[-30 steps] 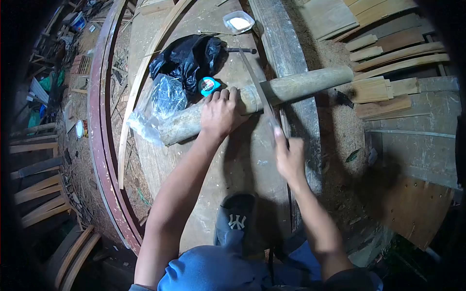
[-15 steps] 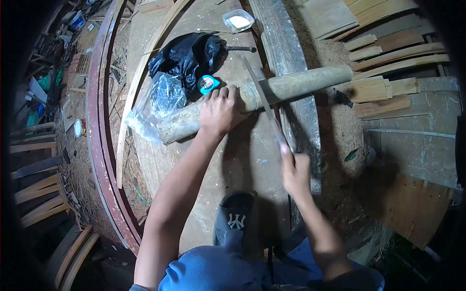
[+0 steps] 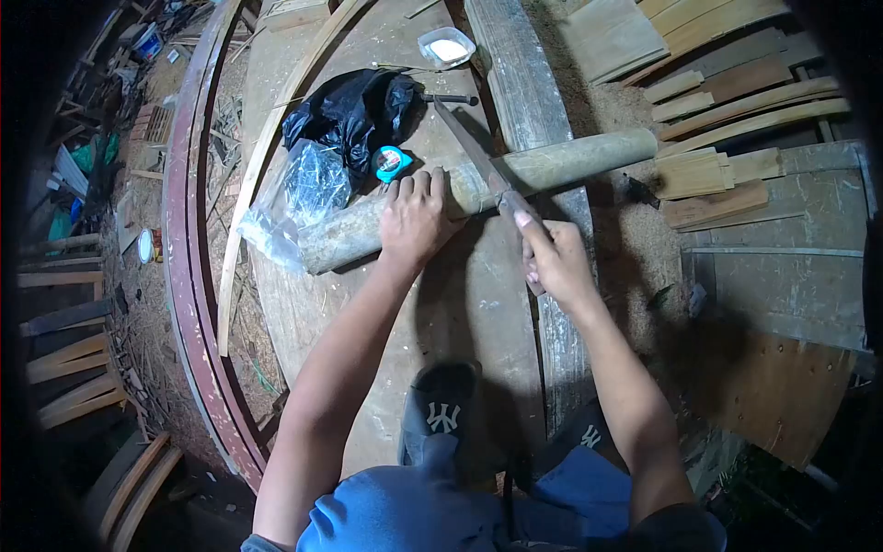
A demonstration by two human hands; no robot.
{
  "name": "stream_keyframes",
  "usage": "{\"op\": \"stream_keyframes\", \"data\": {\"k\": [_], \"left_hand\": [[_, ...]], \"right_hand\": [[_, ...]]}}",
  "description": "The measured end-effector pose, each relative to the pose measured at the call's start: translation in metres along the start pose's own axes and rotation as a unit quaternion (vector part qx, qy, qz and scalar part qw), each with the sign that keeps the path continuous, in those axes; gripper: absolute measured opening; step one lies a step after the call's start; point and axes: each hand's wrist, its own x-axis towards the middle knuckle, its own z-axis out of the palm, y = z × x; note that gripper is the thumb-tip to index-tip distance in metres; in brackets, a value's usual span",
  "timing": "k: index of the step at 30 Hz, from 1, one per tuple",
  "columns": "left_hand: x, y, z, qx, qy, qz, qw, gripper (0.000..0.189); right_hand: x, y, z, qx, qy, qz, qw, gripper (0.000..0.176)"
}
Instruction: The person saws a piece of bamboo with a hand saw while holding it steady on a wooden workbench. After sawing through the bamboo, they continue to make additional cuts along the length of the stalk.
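Planks (image 3: 78,359): tan lengths, well out to the left of the left hand (image 3: 412,216).
Maroon beam (image 3: 198,313): long and bowed, left of that hand and its forearm.
Wood strip (image 3: 241,212): pale and curved, between the maroon beam and the left hand.
Clear plastic bag (image 3: 313,189): crumpled, left of the left hand, beside the near end of the round pole (image 3: 579,162).
Black plastic bag (image 3: 359,106): bunched up, beyond the left hand and slightly left of it.
Tape measure (image 3: 390,163): turquoise case, just beyond the left hand's fingers.
Left hand: palm down on the round pole, knuckles up, fingers bent over it.
Shoe (image 3: 440,423): dark with a white monogram, on the wooden board (image 3: 497,368), nearer the body than the left hand.
Plastic tub (image 3: 447,48): white contents, well beyond both hands.
Handsaw (image 3: 469,143): blade slanting across the pole between the hands, tip on the far side.
Round pole: grey-green, slanting from left of the left hand, under it and the blade, to beyond and right of the right hand (image 3: 556,262).
Right hand: closed around the handsaw's handle, on the near side of the pole.
Weathered timber (image 3: 529,74): under the pole, beyond the right hand.
Short boards (image 3: 699,175): stacked, well right of the right hand.
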Motion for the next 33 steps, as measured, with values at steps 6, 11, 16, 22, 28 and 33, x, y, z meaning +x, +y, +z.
{"op": "stream_keyframes", "data": {"k": [6, 11, 16, 22, 28, 33], "left_hand": [[0.001, 0.001, -0.002, 0.007, -0.008, -0.015, 1.0, 0.075], [0.005, 0.002, -0.009, 0.004, -0.035, -0.027, 0.999, 0.077], [0.024, 0.01, -0.017, 0.033, -0.154, -0.091, 0.983, 0.08], [0.033, 0.002, -0.019, -0.012, -0.204, -0.074, 0.976, 0.074], [0.035, -0.011, -0.01, -0.013, -0.213, -0.04, 0.976, 0.075], [0.026, -0.004, -0.009, -0.009, -0.132, -0.008, 0.991, 0.075]], "right_hand": [[-0.012, 0.022, 0.007, 0.088, 0.017, -0.034, 0.995, 0.038], [-0.012, 0.043, 0.015, 0.12, 0.02, -0.027, 0.992, 0.04], [-0.007, 0.045, 0.015, 0.121, 0.02, -0.017, 0.992, 0.045], [-0.036, 0.06, 0.017, -0.004, 0.055, -0.076, 0.996, 0.054], [-0.077, 0.063, 0.0, 0.0, 0.07, -0.016, 0.997, 0.061], [0.004, 0.039, 0.026, -0.052, 0.095, -0.044, 0.993, 0.063]]}}
